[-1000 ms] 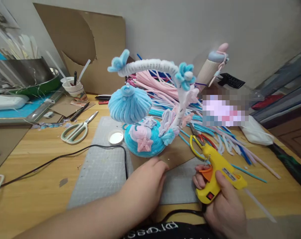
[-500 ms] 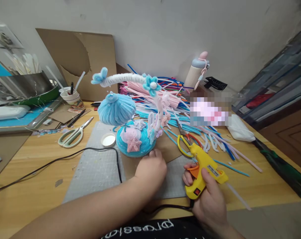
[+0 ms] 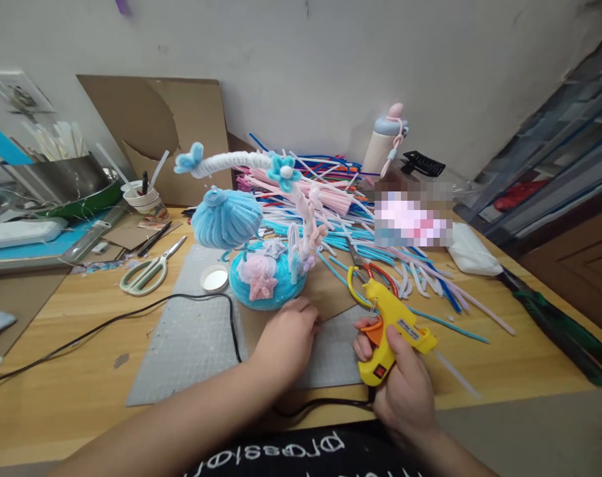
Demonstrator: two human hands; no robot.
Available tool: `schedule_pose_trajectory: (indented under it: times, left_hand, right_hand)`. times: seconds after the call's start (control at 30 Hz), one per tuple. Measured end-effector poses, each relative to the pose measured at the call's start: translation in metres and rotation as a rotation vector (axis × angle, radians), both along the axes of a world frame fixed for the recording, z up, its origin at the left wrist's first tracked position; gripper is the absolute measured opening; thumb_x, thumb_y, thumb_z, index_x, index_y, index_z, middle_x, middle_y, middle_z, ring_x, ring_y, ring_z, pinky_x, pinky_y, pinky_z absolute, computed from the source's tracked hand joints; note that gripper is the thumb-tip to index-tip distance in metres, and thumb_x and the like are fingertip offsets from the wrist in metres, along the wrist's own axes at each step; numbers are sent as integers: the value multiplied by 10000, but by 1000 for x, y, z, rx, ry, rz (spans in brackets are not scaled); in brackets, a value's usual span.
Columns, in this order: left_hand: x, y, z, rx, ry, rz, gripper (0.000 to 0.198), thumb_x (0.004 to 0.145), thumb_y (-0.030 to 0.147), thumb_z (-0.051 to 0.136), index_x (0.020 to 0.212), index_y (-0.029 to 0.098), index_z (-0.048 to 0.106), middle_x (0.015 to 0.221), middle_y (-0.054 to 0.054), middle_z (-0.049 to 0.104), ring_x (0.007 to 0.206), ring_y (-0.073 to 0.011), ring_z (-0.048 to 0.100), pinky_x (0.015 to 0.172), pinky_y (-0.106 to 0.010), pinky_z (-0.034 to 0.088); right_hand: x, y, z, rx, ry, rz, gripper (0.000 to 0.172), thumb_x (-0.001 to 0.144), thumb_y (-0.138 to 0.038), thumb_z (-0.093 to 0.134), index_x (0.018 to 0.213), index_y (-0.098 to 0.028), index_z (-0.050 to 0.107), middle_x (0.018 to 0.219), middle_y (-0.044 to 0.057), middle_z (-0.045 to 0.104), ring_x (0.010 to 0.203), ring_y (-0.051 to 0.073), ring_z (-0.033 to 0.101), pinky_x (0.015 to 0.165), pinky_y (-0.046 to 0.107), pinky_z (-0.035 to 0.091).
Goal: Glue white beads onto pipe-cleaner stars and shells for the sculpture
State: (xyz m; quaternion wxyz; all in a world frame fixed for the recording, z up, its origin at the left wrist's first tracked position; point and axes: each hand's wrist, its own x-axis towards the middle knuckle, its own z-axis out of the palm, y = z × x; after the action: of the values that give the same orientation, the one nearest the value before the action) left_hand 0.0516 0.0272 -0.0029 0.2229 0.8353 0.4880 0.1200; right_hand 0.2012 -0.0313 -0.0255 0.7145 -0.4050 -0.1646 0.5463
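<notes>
A pipe-cleaner craft stands on a grey cutting mat [image 3: 186, 358]. Its round blue base [image 3: 236, 291] carries a pink star [image 3: 262, 286], and a white arch [image 3: 236, 159] with blue flowers curves up from its right side. From the arch's end hangs a blue shell [image 3: 226, 218]. My left hand [image 3: 291, 334] is at the base's front right edge, fingers curled; whatever they grip is hidden. In my right hand [image 3: 405, 377] is a yellow hot glue gun [image 3: 393, 324], with fingers near its orange trigger and its nozzle pointing up and left. A clear glue stick [image 3: 457, 374] juts from its back.
Red-and-yellow-handled scissors [image 3: 351, 285] lie just beyond the glue gun. Piles of pipe cleaners [image 3: 325, 199] fill the back. Left are white-handled scissors [image 3: 149, 275], a small round lid [image 3: 214, 279] and a black cord [image 3: 132, 315]. A bottle [image 3: 380, 146] stands by the wall.
The whole view has shifted slightly, so most things appear a little further left. My left hand stays by the base, and my right hand keeps its hold on the glue gun.
</notes>
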Motion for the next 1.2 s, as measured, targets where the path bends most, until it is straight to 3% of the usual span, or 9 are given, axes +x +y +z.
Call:
schedule_pose_trajectory:
  times: [0.17,0.3,0.4,0.57,0.73,0.83,1.03,1.2]
  left_hand:
    - [4,4,-5,-112,-186,63,181,821,103,507,735,171,652,833,-63,613,839,-226,570,802,-371,451]
    - [-2,0,2,-271,-409,144,118,778,132,572,713,182,656,806,-51,636,829,-216,569,820,-368,437]
    - [-17,-7,14,-472,-619,228,64,766,231,619,741,175,640,693,-23,632,671,-173,579,680,-322,477]
    - [-54,-20,32,-758,-953,339,258,711,386,706,815,164,624,722,-15,665,604,-107,602,599,-239,500]
    - [-83,-22,39,-1096,-1348,460,212,615,197,841,756,134,695,685,-9,683,566,-64,605,553,-152,484]
    - [-95,-18,40,-1102,-1420,414,139,661,166,810,758,133,717,694,-13,683,583,-72,616,561,-154,501]
    - [-112,-15,40,-1084,-1525,318,88,691,136,777,760,140,723,705,0,649,617,-69,607,583,-150,513]
    - [-115,-18,37,-1079,-1578,281,90,712,113,757,777,155,714,722,-2,664,632,-72,614,599,-157,517]
  right_hand:
    - [1,0,-1,5,-5,9,204,835,-364,626,820,-168,684,752,7,658,539,82,500,514,201,433]
    - [2,-1,-1,6,-29,23,214,848,-369,613,814,-171,686,742,3,644,548,83,495,521,200,431]
    - [3,-5,0,12,-69,38,210,852,-377,611,821,-184,689,737,2,638,552,89,497,524,205,433]
    - [-1,-14,3,54,-171,113,204,787,-407,664,802,-207,701,749,20,653,547,117,517,533,246,451]
    - [-7,-15,12,75,-280,290,241,732,-425,710,814,-202,749,713,61,683,510,154,542,500,298,469]
    - [-13,-10,25,85,-327,380,257,721,-421,720,796,-183,782,637,74,674,509,181,560,503,322,491]
    - [-33,10,52,174,-412,468,222,737,-449,713,875,-289,781,702,62,737,517,172,590,463,273,511]
    - [-41,11,37,203,-424,509,228,754,-419,702,929,-300,786,788,85,770,542,193,638,448,278,523]
